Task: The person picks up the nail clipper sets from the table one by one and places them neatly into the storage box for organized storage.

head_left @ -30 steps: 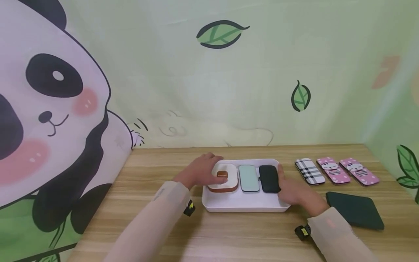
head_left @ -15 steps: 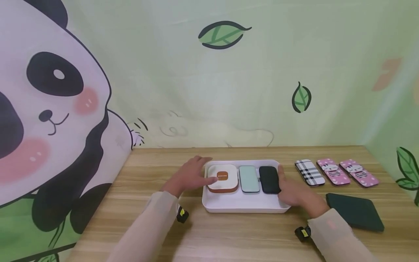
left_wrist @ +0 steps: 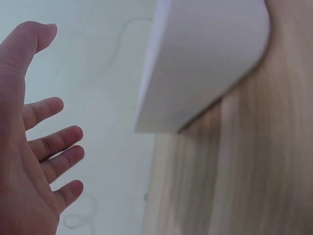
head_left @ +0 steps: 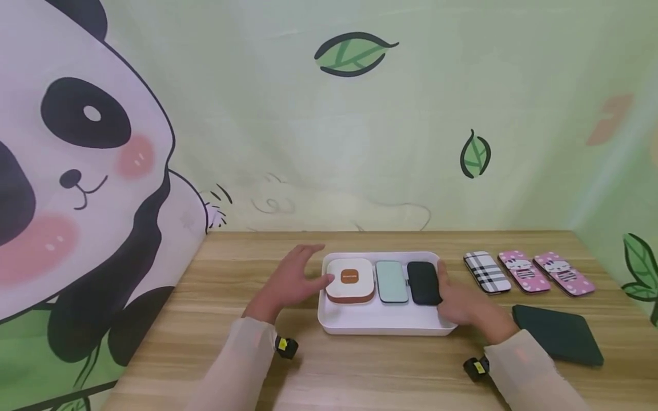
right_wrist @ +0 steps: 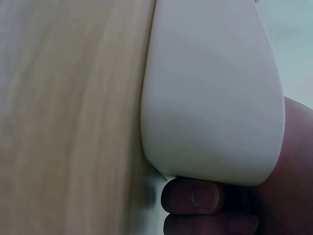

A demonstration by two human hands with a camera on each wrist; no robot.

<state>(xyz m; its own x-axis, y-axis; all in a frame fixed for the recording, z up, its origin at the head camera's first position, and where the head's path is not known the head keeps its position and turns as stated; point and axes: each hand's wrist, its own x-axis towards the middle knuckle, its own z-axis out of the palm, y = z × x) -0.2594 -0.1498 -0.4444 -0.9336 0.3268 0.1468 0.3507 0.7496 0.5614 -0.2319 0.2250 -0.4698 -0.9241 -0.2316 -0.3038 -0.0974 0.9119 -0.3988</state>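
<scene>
A white tray (head_left: 380, 319) sits on the wooden table. In it, from left to right, lie a white square box (head_left: 360, 281) with a brown base and label, a mint-green rectangular case (head_left: 392, 282) and a black rounded case (head_left: 424, 283). My left hand (head_left: 290, 279) hovers beside the tray's left end, thumb and fingers spread; the left wrist view shows it apart from the tray wall (left_wrist: 205, 58). My right hand (head_left: 459, 303) grips the tray's right end. In the right wrist view its fingers (right_wrist: 193, 197) curl against the outer wall.
Right of the tray lie a black-and-white plaid case (head_left: 487, 273) and two pink cat-print cases (head_left: 524, 273). Nearer me is a dark green flat rectangle (head_left: 557, 335), close to my right forearm. A panda-print cloth (head_left: 360, 142) stands behind the table.
My left hand has moved left from over the white square box to outside the tray's left edge, uncovering the brown label. My right hand stays at the tray's right end.
</scene>
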